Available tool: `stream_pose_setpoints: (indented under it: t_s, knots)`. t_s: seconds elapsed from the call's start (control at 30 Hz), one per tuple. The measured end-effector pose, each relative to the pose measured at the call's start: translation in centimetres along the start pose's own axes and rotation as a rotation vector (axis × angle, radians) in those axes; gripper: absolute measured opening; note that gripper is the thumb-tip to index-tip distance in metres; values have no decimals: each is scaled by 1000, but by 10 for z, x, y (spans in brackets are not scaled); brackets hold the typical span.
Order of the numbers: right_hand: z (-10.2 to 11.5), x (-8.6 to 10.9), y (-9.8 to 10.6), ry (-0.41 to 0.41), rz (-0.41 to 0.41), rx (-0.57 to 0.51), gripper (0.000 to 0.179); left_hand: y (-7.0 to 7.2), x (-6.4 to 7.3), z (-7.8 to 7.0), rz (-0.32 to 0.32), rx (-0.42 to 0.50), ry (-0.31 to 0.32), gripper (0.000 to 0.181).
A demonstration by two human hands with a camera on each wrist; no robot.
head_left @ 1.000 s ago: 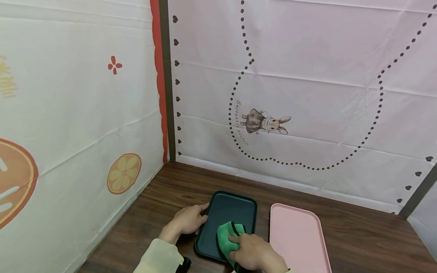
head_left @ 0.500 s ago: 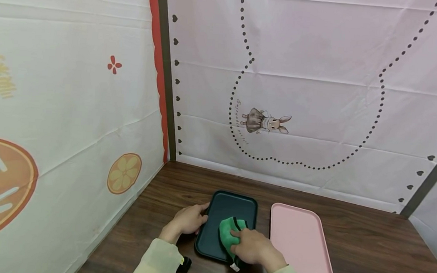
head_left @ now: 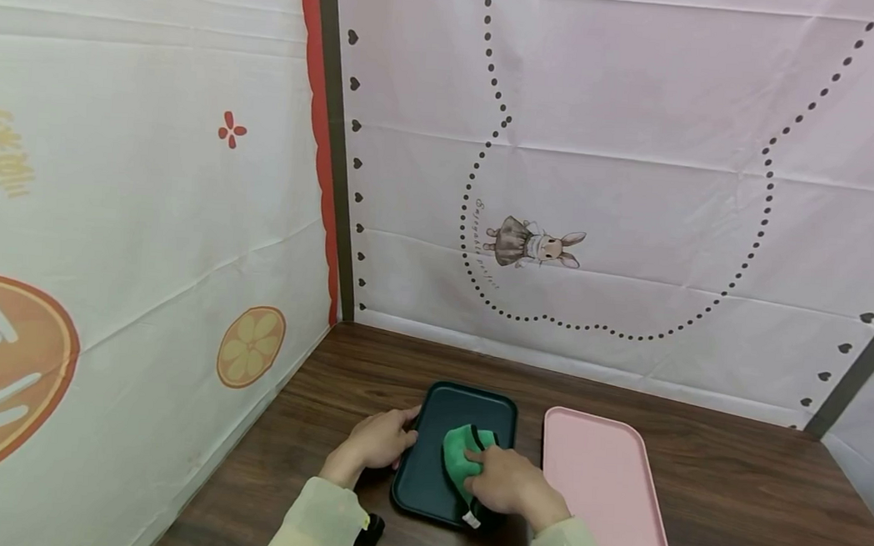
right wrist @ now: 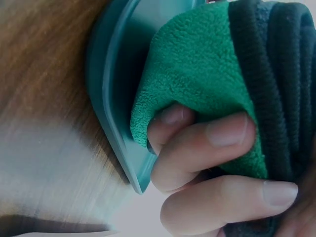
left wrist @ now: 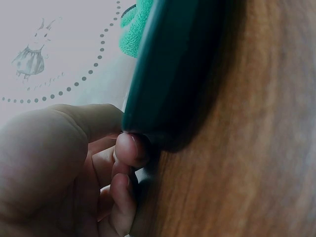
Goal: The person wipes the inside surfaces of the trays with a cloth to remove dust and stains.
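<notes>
A dark teal rectangular tray [head_left: 447,411] lies on the wooden table. At its left edge, my left hand [head_left: 376,439] pinches the rim; in the left wrist view the thumb meets the tray [left wrist: 160,74] from one side and a curled finger from the other. My right hand [head_left: 512,483] grips a folded green cloth [head_left: 456,456] against the tray's inner surface, toward its near right part. Fluffy green pile and dark edging of the cloth [right wrist: 197,64] show in the right wrist view, with fingers [right wrist: 197,148] curled over it. The palm side of the cloth is partly hidden.
Right of the teal tray lies a pink rectangular tray [head_left: 600,483], close to the right forearm. Brown wooden table [head_left: 738,509] surrounds both trays. Printed fabric walls [head_left: 635,235] stand at the back and on the left [head_left: 147,230].
My right hand has slid the green cloth a little away from me and slightly right across the teal tray. The left hand stays at the tray's left rim.
</notes>
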State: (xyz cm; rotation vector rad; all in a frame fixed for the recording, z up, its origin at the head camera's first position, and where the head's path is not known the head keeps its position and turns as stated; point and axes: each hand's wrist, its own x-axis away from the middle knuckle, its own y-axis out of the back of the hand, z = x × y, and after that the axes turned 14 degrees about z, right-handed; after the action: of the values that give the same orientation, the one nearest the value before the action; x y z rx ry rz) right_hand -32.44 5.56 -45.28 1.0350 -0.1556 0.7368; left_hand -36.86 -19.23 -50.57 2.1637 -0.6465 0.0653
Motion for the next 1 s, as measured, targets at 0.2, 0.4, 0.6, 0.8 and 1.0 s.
stream_pose_setpoints:
  t_s: [0.2, 0.4, 0.6, 0.8, 1.0]
  knots:
    - [-1, -6, 5, -6, -13, 2, 53, 0, -2, 1, 3, -3, 2, 54]
    - [-2, -10, 8, -24, -22, 15, 52, -1, -3, 2, 0, -11, 5, 54]
    - [-1, -13, 12, -46, -46, 31, 50, -1, -2, 2, 0, -8, 5, 54]
    - [-2, -18, 16, -62, -44, 30, 48, 0, 0, 1, 5, -3, -1, 54]
    - [-4, -23, 20, -65, -60, 37, 49, 1, -1, 2, 1, -8, -9, 54]
